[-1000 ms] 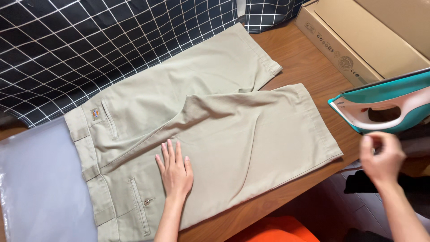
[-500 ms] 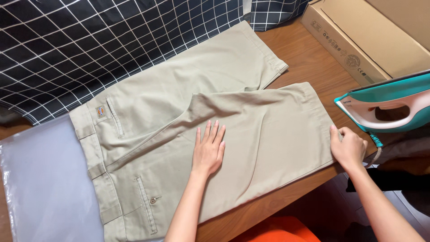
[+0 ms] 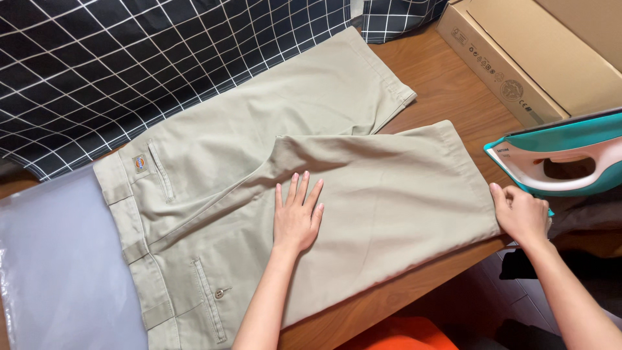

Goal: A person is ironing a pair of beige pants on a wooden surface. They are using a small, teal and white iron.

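Observation:
Khaki shorts (image 3: 363, 162) lie flat, back side up, on a wooden table (image 3: 453, 91), waistband to the left and legs pointing right. My left hand (image 3: 297, 217) rests palm down with fingers spread on the middle of the near leg. My right hand (image 3: 521, 214) is closed on the hem corner of that near leg at the table's right edge. A small label sits by the back pocket near the waistband.
A teal and white steam iron (image 3: 564, 159) stands just right of my right hand. A cardboard box (image 3: 518, 58) lies at the back right. Black checked fabric (image 3: 129, 65) covers the far left. A clear plastic bag (image 3: 58, 272) lies left of the waistband.
My left hand slid right along the near leg toward its middle. My right hand came down from beside the iron and took hold of the hem corner.

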